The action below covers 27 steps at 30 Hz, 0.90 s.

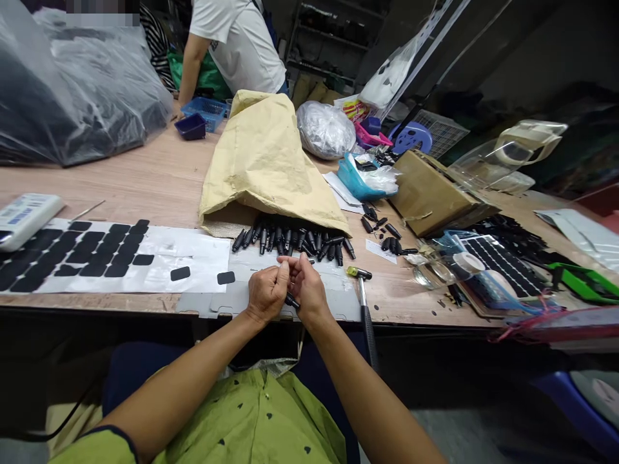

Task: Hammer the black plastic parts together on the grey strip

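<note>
Wood-look table (159, 154) spans the view. Big clear plastic bag (97, 96), dark contents, far left on it. Co-worker in white shirt (236, 48) leans at the far side, one arm down to the table. Tan sack (265, 154) lies mid-table, mouth toward the wearer. Brown box (430, 193) to the right, tilted. White sheet (162, 241) with rows of black stickers, left of the hands. Gray board (213, 303) under the hands at the near edge. Teal bowl (358, 180) with plastic inside, between sack and box. White device (29, 219) at far left, by the sheet. Hammer (365, 309) just right of the right hand, head on the table side, handle sticking out over the edge.

Left hand (267, 290) and right hand (310, 290) meet over the board's near edge. Fingers of both curled nearly closed around one black piece (292, 301), its end poking out low between the palms; fingertips partly hidden, can't tell which hand grips harder. Pile of similar black parts (290, 240) at the sack mouth, just beyond the hands. Smallest: two loose stickers (225, 278), set apart on the sheet's right part.
</note>
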### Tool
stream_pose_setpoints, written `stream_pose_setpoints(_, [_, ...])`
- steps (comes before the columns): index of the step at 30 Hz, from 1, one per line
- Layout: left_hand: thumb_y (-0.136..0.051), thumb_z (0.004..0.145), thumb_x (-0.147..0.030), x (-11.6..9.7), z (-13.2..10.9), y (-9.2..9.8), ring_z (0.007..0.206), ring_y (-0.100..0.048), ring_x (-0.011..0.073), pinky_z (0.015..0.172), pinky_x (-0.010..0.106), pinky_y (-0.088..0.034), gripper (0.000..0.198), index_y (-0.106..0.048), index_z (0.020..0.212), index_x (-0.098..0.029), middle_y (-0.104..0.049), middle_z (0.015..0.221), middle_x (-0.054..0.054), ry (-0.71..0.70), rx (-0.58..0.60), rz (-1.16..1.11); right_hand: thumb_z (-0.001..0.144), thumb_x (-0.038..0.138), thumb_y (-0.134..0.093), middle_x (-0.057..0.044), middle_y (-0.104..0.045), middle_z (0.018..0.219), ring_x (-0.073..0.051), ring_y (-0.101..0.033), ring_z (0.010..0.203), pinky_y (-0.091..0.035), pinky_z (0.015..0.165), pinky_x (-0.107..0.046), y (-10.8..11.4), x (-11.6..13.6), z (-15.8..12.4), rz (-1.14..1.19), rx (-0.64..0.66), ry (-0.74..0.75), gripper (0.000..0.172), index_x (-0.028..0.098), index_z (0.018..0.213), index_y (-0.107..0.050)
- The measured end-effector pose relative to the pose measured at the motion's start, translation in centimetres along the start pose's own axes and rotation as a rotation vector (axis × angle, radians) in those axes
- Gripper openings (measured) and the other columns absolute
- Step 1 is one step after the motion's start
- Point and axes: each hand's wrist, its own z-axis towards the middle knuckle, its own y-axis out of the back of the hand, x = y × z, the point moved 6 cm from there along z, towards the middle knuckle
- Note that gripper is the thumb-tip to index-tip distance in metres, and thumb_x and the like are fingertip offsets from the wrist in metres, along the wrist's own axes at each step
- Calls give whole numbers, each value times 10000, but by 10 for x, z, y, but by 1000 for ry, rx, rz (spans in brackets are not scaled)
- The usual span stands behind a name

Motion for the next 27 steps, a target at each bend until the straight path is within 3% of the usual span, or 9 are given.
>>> stream_pose_setpoints(4, [-369, 988, -354, -4, -2, 5, 517, -503, 106, 555, 242, -379, 512, -474, 516, -184, -549, 541, 7, -81, -24, -68, 830, 698, -496, -29, -664, 669, -161, -575, 614, -395, 560, -275, -6, 2, -6, -102, -50, 110, 589, 171, 868, -756])
stream_pose_setpoints(8, [-384, 987, -321, -8, -6, 8, 532, -511, 105, 554, 239, -388, 489, -507, 535, -181, -555, 557, 9, -158, -28, -122, 900, 667, -393, -63, -730, 801, -213, -656, 826, -450, 707, -307, -7, 1, -9, -184, -114, 223, 623, 161, 874, -756])
stream_pose_setpoints(12, [-382, 990, -331, -5, -7, 8, 562, -554, 112, 580, 239, -420, 480, -571, 577, -179, -612, 597, 22, -135, -18, -142, 928, 653, -341, -75, -744, 851, -227, -667, 891, -456, 789, -334, -6, -2, -8, -212, -179, 275, 647, 152, 881, -747])
stream_pose_setpoints(17, [-382, 981, -401, 1, -2, 8, 549, -559, 117, 580, 243, -433, 511, -607, 575, -188, -637, 599, 26, -70, -5, -129, 921, 657, -355, -68, -736, 862, -207, -656, 846, -453, 761, -322, -7, 0, -5, -228, -263, 344, 631, 160, 887, -742])
stream_pose_setpoints(23, [-414, 953, -411, 8, 2, 3, 520, -532, 116, 546, 238, -401, 506, -572, 531, -181, -610, 552, 13, 43, 39, -118, 866, 674, -409, -27, -634, 629, -148, -552, 577, -375, 529, -259, -9, -7, -1, -31, -221, 103, 613, 155, 829, -734])
stream_pose_setpoints(27, [-400, 957, -439, 8, 1, 3, 491, -494, 105, 529, 233, -384, 541, -488, 488, -184, -556, 507, -2, 101, 4, -168, 887, 620, -396, 0, -552, 579, -106, -456, 486, -333, 475, -229, -10, -3, -8, 110, -177, -9, 580, 155, 807, -733])
